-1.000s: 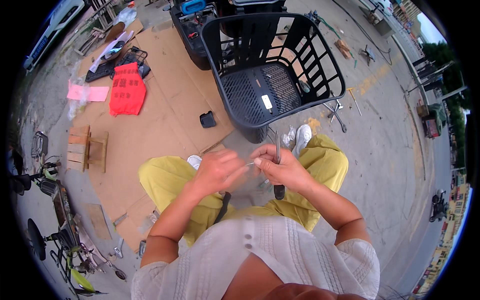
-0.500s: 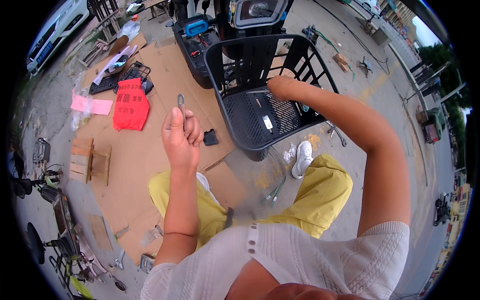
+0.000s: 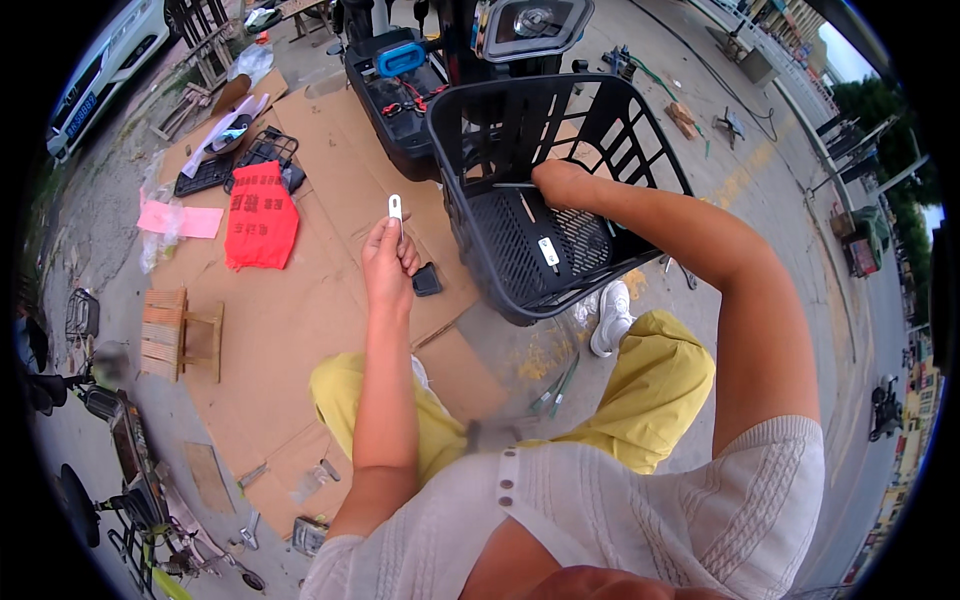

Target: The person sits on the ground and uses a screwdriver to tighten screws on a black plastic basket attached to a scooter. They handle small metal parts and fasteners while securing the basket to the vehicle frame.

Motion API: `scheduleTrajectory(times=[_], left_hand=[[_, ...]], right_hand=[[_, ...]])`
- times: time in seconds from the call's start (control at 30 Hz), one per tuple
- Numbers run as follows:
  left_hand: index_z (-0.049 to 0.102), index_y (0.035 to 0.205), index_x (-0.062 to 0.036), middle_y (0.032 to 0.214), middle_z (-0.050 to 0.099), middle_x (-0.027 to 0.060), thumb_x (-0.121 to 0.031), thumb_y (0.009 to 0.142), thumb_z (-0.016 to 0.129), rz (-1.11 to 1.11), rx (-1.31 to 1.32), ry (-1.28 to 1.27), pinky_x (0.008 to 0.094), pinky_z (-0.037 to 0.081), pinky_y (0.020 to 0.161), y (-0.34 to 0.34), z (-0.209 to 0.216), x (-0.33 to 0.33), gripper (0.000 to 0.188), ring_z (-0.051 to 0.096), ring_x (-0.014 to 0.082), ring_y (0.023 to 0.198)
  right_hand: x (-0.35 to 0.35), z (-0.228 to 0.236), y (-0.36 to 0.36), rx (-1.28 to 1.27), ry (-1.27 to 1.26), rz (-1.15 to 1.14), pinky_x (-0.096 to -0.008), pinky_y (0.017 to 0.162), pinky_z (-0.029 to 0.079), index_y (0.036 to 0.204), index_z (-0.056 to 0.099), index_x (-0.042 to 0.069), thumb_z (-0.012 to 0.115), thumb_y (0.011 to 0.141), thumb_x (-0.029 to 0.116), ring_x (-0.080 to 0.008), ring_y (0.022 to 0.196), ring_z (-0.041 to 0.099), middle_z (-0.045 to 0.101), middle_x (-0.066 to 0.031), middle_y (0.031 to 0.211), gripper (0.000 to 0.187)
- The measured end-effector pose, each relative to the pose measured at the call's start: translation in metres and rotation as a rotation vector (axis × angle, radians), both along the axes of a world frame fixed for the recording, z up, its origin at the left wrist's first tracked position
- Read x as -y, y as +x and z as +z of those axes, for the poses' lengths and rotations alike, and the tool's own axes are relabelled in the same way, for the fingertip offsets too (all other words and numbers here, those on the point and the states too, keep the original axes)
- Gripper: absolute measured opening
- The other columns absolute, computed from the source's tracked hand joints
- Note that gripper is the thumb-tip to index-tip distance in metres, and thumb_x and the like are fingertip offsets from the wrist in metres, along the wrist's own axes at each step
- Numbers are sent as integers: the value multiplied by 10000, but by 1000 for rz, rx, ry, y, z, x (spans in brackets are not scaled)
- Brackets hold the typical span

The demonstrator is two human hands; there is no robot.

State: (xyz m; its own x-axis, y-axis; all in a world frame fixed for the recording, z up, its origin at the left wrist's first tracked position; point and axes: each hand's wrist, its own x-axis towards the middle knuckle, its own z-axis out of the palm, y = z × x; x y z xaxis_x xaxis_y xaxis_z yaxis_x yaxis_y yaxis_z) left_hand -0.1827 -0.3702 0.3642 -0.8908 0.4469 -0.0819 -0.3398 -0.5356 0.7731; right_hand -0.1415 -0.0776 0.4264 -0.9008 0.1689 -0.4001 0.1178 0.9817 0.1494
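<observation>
Pinched in my left hand (image 3: 388, 262) is a small slotted metal plate (image 3: 395, 207), pointing upward over the cardboard. The fingers are closed round its lower end. My right hand (image 3: 560, 184) reaches down into a black plastic basket (image 3: 478, 262); its fingers are hidden from view. A thin metal rod (image 3: 512, 185) lies beside that hand, and whether it is gripped I cannot make out. On the basket's floor rests another pale metal plate (image 3: 548, 252). The basket stands in front of an electric vehicle's headlight (image 3: 536, 22). A small black plastic piece (image 3: 427, 280) lies near my left hand.
Flattened cardboard (image 3: 270, 350) covers the ground on my left, with a red bag (image 3: 262, 220) and a small wooden stool (image 3: 180, 335) on it. An open battery compartment with red wires (image 3: 410, 98) adjoins the basket. Tools (image 3: 622, 62) lie beyond it.
My left hand has moved slightly right and lower, and its plate now shows a brighter flat face. My right hand stays in the basket. The whole view has shifted a little.
</observation>
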Motion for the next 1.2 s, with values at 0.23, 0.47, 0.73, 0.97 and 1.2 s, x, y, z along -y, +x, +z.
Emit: scheduleTrajectory(times=[0.23,0.47,0.73,0.97,1.2], left_hand=[[582,1154,10,600,316,-59,-200,958,541,65,-89,-10,197,258,428,9,19,6,291,299,36,485],[640,1091,36,613,415,-63,-118,918,595,59,-437,-137,197,259,454,73,104,23,236,337,19,514],[685,996,27,662,523,-63,-69,867,655,18,-752,-351,184,299,505,128,131,18,164,403,13,585],[689,972,26,671,531,-64,-77,859,666,-95,-679,-347,186,309,518,155,135,25,154,417,12,604],[696,908,10,693,563,-44,-109,828,703,-329,-652,-257,202,323,523,163,130,33,143,438,23,611]], right_hand=[[50,92,41,-303,-10,207,-418,751,531,969,604,8,597,757,22,-362,868,648,658,-184,916,213],[117,185,107,-536,-770,22,-331,676,505,875,627,-16,678,770,46,-188,726,644,668,-91,772,132],[144,162,156,-538,-987,-140,-246,689,488,869,626,-16,692,815,56,-80,739,593,645,-37,778,112],[149,153,184,-638,-994,-132,-241,625,456,855,584,-8,696,818,49,-70,685,549,597,-4,722,132],[150,161,213,-473,-969,-82,-234,606,444,829,592,5,713,813,67,-55,675,543,605,2,714,137]])
